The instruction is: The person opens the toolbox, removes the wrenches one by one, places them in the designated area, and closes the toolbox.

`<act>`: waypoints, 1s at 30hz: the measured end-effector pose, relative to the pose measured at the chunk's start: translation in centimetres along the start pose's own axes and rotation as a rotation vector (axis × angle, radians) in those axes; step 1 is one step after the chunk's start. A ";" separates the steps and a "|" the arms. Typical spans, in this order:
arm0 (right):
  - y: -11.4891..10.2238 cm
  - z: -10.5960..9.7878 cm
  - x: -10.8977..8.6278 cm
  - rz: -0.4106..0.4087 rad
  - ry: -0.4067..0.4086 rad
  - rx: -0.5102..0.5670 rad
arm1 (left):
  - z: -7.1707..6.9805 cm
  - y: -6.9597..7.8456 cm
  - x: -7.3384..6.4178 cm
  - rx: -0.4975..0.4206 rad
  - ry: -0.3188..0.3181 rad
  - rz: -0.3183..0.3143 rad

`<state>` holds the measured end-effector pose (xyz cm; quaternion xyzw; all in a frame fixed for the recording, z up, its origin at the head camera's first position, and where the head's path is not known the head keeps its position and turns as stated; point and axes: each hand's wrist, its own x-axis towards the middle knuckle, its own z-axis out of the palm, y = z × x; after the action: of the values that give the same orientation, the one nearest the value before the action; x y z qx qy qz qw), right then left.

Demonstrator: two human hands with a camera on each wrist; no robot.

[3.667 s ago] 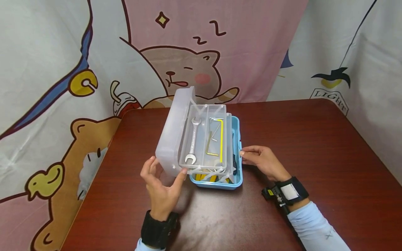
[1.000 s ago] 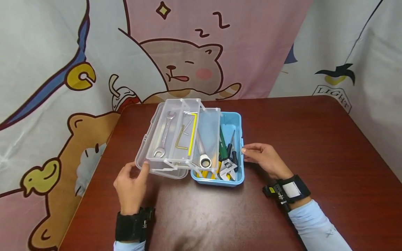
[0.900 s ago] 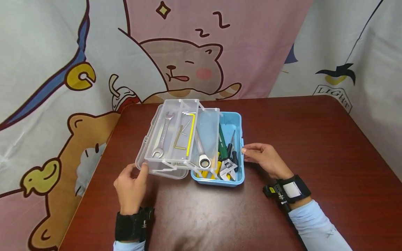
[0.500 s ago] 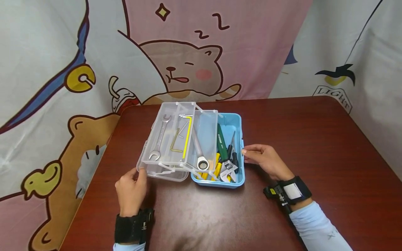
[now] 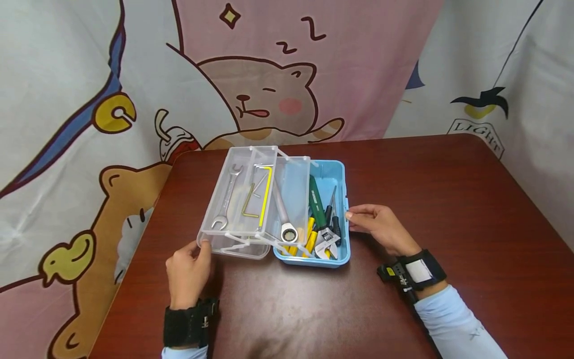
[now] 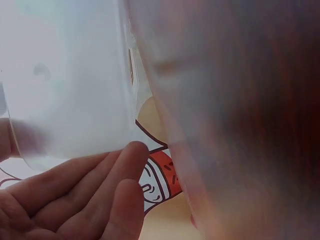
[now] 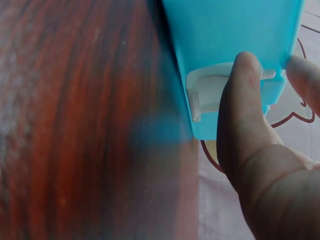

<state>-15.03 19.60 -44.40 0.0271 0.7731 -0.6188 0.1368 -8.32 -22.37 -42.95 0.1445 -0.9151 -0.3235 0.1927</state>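
A light-blue toolbox lies opened on the table, its clear lid folded out to the left. My left hand holds the lid's near left corner, thumb on one side and fingers on the other. My right hand pinches the box's right side, a finger over the white latch in the right wrist view. Two clear trays are fanned out on hinged arms. An open-end wrench, a yellow hex key and a brass-coloured one lie in the upper tray, a ratchet wrench below.
Inside the box lie an adjustable wrench, a green handle, black-handled screwdrivers and yellow handles. Beneath is a dark red-brown table; behind it hangs a printed cartoon cloth.
The lid has swung down to the left from standing upright, my left hand moving with it. Both trays have spread leftward, uncovering tools in the box. My right hand has stayed at its side.
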 end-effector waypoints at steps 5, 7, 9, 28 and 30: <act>-0.1 -0.1 -0.2 -0.019 -0.009 0.003 | -0.1 0.0 0.1 0.036 -0.026 -0.010; -0.2 -0.1 -0.3 -0.020 -0.012 0.012 | -0.1 -0.1 0.2 0.049 -0.036 -0.011; -0.2 -0.2 -0.3 -0.023 -0.015 0.017 | -0.1 -0.1 0.1 0.054 -0.054 -0.016; -0.1 -0.5 -0.1 -0.015 -0.013 0.012 | -0.2 -0.2 0.1 0.090 -0.147 -0.029; -0.1 -0.5 -0.1 -0.014 -0.012 0.013 | -0.2 -0.1 0.2 0.093 -0.151 -0.027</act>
<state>-15.08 20.08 -44.19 0.0188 0.7684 -0.6250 0.1367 -8.35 -22.63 -42.86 0.1408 -0.9390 -0.2932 0.1118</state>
